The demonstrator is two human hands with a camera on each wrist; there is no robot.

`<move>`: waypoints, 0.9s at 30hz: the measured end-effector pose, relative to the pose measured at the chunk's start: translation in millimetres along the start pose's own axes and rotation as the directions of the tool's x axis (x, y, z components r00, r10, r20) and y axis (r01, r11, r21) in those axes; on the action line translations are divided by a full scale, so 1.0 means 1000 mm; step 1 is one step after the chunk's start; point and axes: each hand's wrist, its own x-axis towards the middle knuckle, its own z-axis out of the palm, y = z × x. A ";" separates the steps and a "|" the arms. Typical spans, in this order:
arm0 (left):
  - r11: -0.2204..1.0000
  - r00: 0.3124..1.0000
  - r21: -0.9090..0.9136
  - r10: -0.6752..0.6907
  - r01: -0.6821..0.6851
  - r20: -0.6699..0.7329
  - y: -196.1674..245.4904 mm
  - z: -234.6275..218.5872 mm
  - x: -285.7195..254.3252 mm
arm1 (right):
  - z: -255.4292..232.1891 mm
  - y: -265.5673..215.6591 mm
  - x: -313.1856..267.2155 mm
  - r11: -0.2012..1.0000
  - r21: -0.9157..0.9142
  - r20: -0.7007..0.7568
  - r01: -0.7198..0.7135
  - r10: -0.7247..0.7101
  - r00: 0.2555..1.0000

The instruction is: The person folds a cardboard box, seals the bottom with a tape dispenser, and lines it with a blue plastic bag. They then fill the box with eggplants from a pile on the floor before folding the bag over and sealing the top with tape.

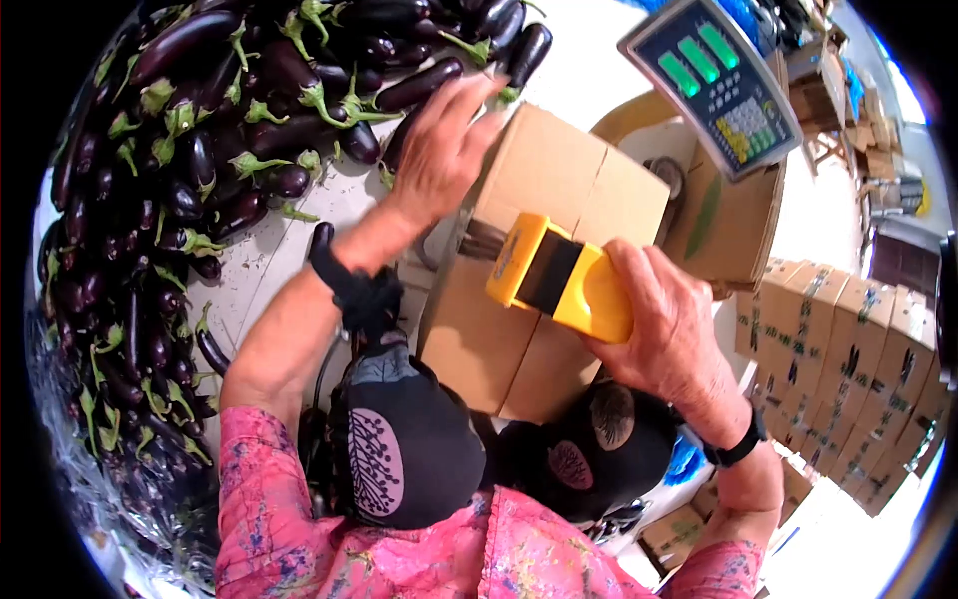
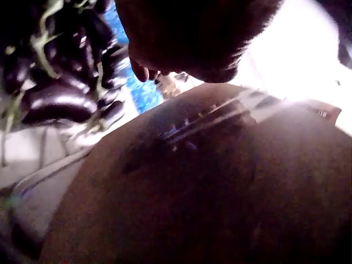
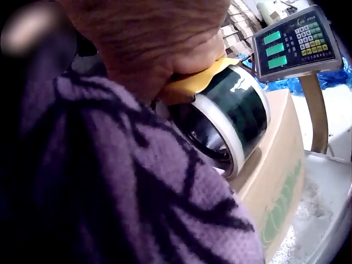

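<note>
My right hand grips a yellow tape dispenser above a closed cardboard box. In the right wrist view the dispenser carries a wide roll of dark green tape, close over the box. My left hand is held near the box's far left corner with fingers extended and slightly blurred, nothing in them. In the left wrist view that hand appears dark above the box top, where shiny streaks show along the surface. Two knees in dark patterned cloth flank the near side of the box.
A large heap of eggplants spreads along the left and far side. A scale display with green digits stands at the far right, beside another carton. Stacked cartons stand on the right. Clear plastic sheeting lies at the left edge.
</note>
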 end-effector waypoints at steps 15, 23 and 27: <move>0.849 0.703 0.169 0.285 -0.501 0.652 0.046 0.046 0.048 | -0.016 0.020 -0.011 0.999 0.054 0.067 -0.001 -0.003 0.998; 0.888 0.687 0.139 0.231 -0.438 0.689 0.053 0.036 0.053 | 0.015 0.089 -0.089 0.994 0.072 -0.037 -0.080 0.082 0.996; 0.899 0.707 0.107 0.257 -0.426 0.658 0.049 0.035 0.052 | 0.053 0.126 -0.123 0.986 0.139 -0.073 -0.088 0.099 0.992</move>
